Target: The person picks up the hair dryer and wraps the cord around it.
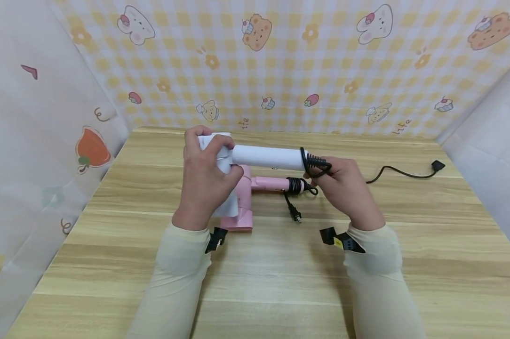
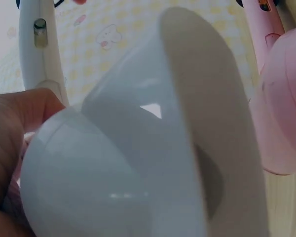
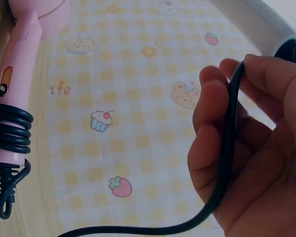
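Hair dryers, count 2: one white (image 1: 267, 157), one pink (image 1: 240, 197). The pink hair dryer, the landmark, lies on the desk (image 1: 280, 282). White hair dryer: held up over the landmark. Left hand (image 1: 202, 176) grips its head; right hand (image 1: 343, 184) pinches its black cord (image 1: 407, 175) near the handle end. Plugs, count 2: one (image 1: 296, 215) just beside the landmark's handle, one (image 1: 438, 165) well to its right. Desk: light wood grain. Behind the landmark: yellow-and-white checked cloth (image 1: 280, 70) with cartoon prints.
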The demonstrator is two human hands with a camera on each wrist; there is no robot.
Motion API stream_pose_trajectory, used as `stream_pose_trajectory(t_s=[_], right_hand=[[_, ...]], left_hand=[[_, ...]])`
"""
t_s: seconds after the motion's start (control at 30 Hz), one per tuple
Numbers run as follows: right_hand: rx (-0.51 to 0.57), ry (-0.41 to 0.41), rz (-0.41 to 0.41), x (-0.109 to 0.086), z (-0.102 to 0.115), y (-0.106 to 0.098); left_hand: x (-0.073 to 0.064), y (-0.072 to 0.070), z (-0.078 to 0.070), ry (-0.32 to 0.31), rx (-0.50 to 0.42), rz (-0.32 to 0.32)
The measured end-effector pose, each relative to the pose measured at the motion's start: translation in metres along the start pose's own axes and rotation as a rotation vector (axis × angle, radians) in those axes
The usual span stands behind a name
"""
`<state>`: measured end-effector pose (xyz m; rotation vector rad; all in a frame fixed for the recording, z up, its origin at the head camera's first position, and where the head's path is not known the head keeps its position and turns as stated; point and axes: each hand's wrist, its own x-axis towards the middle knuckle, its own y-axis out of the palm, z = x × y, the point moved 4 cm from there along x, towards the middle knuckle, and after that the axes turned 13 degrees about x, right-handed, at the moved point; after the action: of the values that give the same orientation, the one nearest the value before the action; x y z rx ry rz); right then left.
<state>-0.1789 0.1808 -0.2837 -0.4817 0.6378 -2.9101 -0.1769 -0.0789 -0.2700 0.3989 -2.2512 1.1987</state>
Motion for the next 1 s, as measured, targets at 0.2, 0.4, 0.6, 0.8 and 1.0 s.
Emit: stream_pose_trajectory(t_s=[0.2, 0.4, 0.6, 0.8, 1.0], right_hand=[[-0.050, -0.017, -0.008, 0.0000, 0.0027, 0.0039], [-0.049, -0.023, 0.122, -0.0026, 0.0022, 0.0018], [0.083, -0.051, 0.184, -0.0048, 0.0022, -0.0008], [0.073, -0.054, 0.112, -0.0022, 0.0017, 0.0025], [0.153, 0.035, 0.070, 0.0001, -0.0031, 0.0081]], left_hand=[[-0.0002, 0.0004, 0.0009, -0.025, 0.046, 0.011], [-0.0004, 0.0000, -0.0009, -0.040, 0.057, 0.003], [-0.0004, 0.0002, -0.0014, -0.041, 0.056, -0.013], [-0.0005, -0.0011, -0.0022, -0.030, 0.055, -0.060], [-0.0009, -0.0041, -0.0045, -0.031, 0.047, -0.112]])
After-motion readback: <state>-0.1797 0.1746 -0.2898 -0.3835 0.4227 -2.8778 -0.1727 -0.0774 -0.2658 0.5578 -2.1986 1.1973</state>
